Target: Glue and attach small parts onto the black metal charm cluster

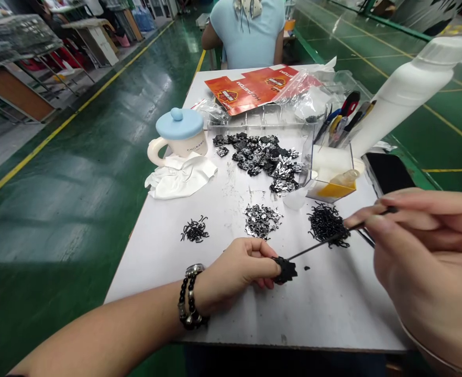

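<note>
My left hand (241, 267) is closed on a small black notched part (286, 270), pinched between thumb and fingers above the table's near side. In my right hand (423, 256) is a thin dark rod-like tool (313, 247), held like a pen, its tip at the black part's upper edge. Whether the tip touches the part I cannot tell. A tiny black piece (307, 268) lies just right of the part. Beyond my hands are a pile of black curved pieces (327, 224), a pile of small silvery pieces (262, 220) and a smaller pile of black curved pieces (195, 229).
Shiny black parts (264, 157) are heaped farther back. A lidded mug (182, 133) and white cloth (182, 175) stand left; a clear tool holder (329, 173), white bottle (407, 94) and phone (390, 173) right. Red printed cards (250, 89) lie behind. A person (249, 31) sits beyond the table.
</note>
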Demonstrator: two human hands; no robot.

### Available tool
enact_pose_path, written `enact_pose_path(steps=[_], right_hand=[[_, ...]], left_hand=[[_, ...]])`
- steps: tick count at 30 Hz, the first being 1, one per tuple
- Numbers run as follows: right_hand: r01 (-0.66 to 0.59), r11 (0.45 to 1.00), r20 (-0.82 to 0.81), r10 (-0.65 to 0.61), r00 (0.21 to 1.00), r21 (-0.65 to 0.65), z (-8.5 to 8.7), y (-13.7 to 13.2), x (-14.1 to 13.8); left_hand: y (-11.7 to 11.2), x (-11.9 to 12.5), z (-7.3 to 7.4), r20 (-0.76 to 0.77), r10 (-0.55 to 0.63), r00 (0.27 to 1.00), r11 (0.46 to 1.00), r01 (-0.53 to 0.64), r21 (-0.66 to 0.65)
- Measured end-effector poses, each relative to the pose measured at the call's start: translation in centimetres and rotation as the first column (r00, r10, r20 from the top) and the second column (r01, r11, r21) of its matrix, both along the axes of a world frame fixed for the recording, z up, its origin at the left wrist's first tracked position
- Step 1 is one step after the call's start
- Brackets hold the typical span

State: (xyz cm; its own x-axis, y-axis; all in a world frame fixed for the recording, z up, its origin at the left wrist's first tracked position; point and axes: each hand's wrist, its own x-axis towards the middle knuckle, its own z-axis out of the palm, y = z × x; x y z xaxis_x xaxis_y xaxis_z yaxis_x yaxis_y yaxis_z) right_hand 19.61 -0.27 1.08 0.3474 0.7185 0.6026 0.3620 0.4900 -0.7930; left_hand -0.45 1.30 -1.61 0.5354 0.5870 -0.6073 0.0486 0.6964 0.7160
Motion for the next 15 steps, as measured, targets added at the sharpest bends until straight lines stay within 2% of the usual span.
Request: enact_pose_path(steps=[6,11,15], right_hand=[[-0.084,0.996,0.069,0.085,0.994,-0.015,-0.09,0.03,-1.05],[-0.079,0.993,-0.018,0.081,0.997,0.085,0.03,0.08,-0.52],[-0.215,0.976,-0.058,0.216,0.975,0.033,0.19,-0.18,-0.31]], left_hand=[[0.10,-0.11,0.00,0.030,-0.028,0.999,1.000,0.028,-0.003],[0.06,-0.11,-0.13,0.035,-0.020,0.999,1.000,0.021,-0.003],[0.01,-0.10,-0.17,0.024,-0.015,1.000,1.000,0.015,0.002]])
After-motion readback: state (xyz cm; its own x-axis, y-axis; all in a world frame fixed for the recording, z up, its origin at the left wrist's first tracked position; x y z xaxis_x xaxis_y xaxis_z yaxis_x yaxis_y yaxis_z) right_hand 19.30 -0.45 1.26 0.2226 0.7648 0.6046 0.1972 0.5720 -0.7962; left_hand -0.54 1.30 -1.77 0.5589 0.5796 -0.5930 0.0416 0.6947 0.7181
